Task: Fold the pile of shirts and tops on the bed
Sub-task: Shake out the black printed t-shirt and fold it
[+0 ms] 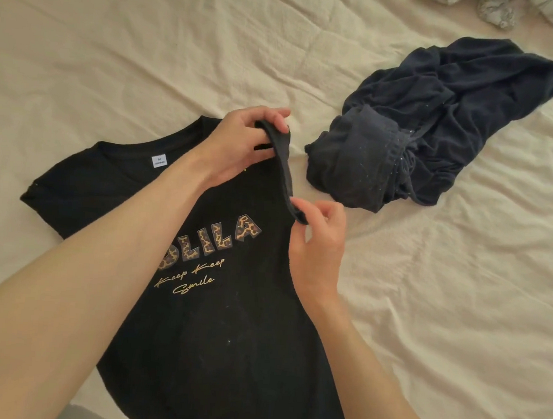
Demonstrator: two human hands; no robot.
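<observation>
A black T-shirt [212,330] with leopard-print letters and gold script lies face up on the cream bedsheet [148,50], its neck label toward the far left. My left hand [244,144] grips the upper end of the shirt's right sleeve edge, lifted off the bed. My right hand [319,242] pinches the lower end of that same edge between thumb and fingers. A crumpled dark navy garment [440,123] lies apart on the sheet to the right.
A pale grey-white bundle of cloth [516,10] sits at the far right corner of the bed. Wrinkled open sheet stretches to the left, far side and lower right.
</observation>
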